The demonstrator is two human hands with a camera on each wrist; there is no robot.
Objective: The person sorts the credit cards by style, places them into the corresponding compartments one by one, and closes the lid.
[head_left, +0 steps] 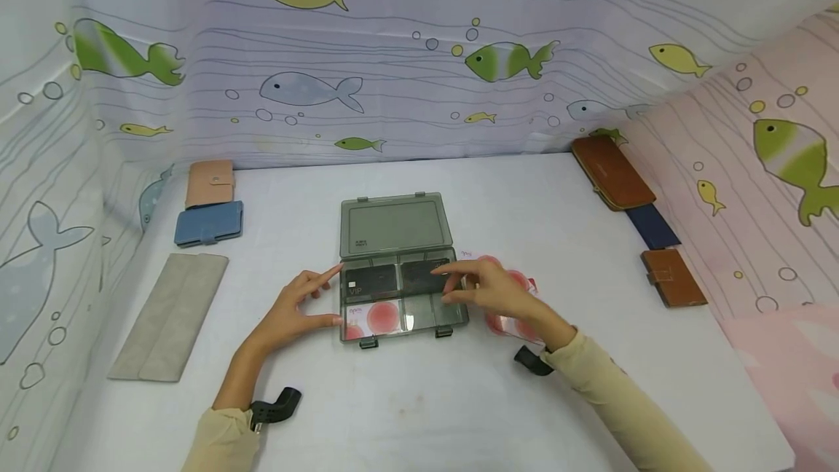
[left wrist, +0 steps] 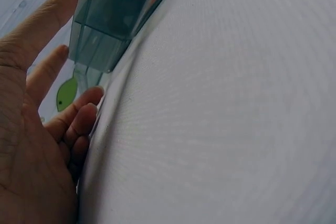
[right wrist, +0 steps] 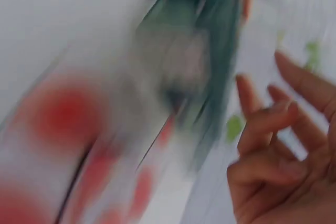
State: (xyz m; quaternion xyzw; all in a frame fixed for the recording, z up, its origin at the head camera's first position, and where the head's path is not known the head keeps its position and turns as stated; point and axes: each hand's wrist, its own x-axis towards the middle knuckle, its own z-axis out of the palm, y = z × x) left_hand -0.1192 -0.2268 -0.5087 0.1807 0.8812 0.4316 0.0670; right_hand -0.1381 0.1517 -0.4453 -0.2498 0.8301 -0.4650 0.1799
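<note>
A translucent grey-green plastic box (head_left: pixel 435 310) lies with its lid (head_left: pixel 396 226) folded back. In its upper-left compartment is a black card (head_left: pixel 371 281) marked VIP, and in the upper-right another black card (head_left: pixel 419 277). The lower-left holds a white card with pink-red circles (head_left: pixel 383 317). My left hand (head_left: pixel 288 315) touches the box's left side with extended thumb and forefinger. Over the box's right side hovers my right hand (head_left: pixel 488 288), thumb and forefinger apart with nothing between them. Similar red-circled cards (head_left: pixel 518 328) lie right of the box, partly hidden by that hand.
At the left lie a pink wallet (head_left: pixel 210 183), a blue wallet (head_left: pixel 209 223) and a grey flat case (head_left: pixel 169 315). Along the right are a long brown wallet (head_left: pixel 612 172), a dark blue booklet-like item (head_left: pixel 652 226) and a small brown wallet (head_left: pixel 675 279). A fish-print curtain hangs behind.
</note>
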